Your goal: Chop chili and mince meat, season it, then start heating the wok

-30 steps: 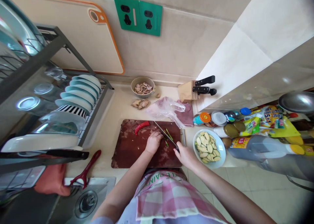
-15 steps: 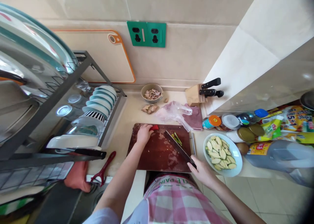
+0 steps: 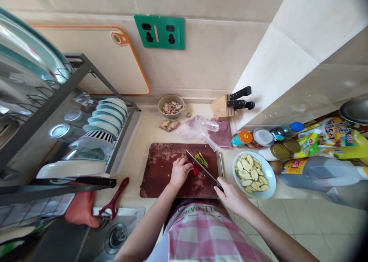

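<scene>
Left hand [image 3: 180, 172]: fingers curled closed on red pepper [image 3: 196, 171], atop cutting board [image 3: 158, 177]. Right hand [image 3: 228, 194]: fingers wrapped round knife [image 3: 205, 172], blade over board. Green pieces [image 3: 201, 159]: on board, beside blade.

Knife block [image 3: 220, 107] stands upright. Mauve cloth [image 3: 223, 134] lies just in front of it; jar [image 3: 241, 138], in front and right. Socket plate [image 3: 159, 32] is mounted above and left of it. Dish rack [image 3: 76, 79] stands well left; pan [image 3: 356, 110] sits well right.

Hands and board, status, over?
Right hand gripping knife. Left hand at red pepper, close to knife. Green pieces right of knife, on board.
</scene>
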